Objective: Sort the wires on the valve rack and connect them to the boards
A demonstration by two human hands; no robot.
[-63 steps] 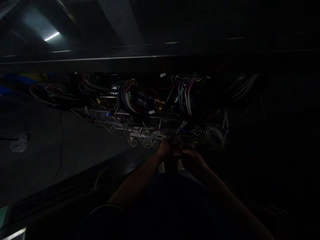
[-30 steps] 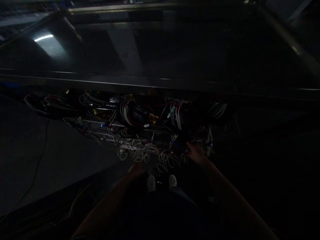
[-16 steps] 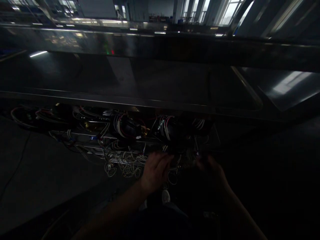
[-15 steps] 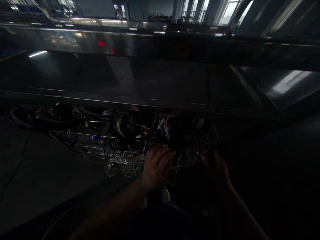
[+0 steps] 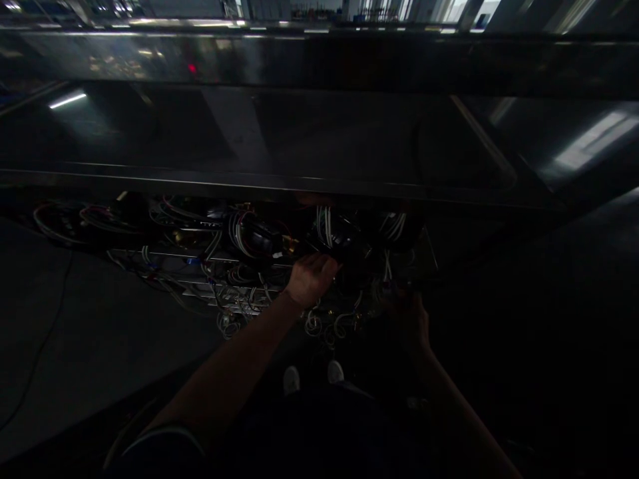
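My left hand [image 5: 313, 278] is closed at the lower edge of a black part [image 5: 344, 236] with pale wires looped round it; what its fingers grip is too dark to make out. To its right, my right hand [image 5: 409, 309] is near thin pale wires [image 5: 388, 266] that hang down. Its fingers are lost in shadow. Another black part [image 5: 262, 236] with coiled wires and a brass-coloured fitting [image 5: 289, 244] lies left of my left hand. Loops of pale cable [image 5: 313, 324] dangle below the hands.
A dark, shiny metal frame [image 5: 319, 183] runs across above the hands. More wire bundles [image 5: 60, 223] sit at the left under it. A cable [image 5: 37, 352] lies on the floor at the left. My two shoes [image 5: 291, 379] show below.
The view has shifted. My left hand has moved up to the black part and its fingers are more closed. My right hand has moved slightly left, and both shoes show more fully.
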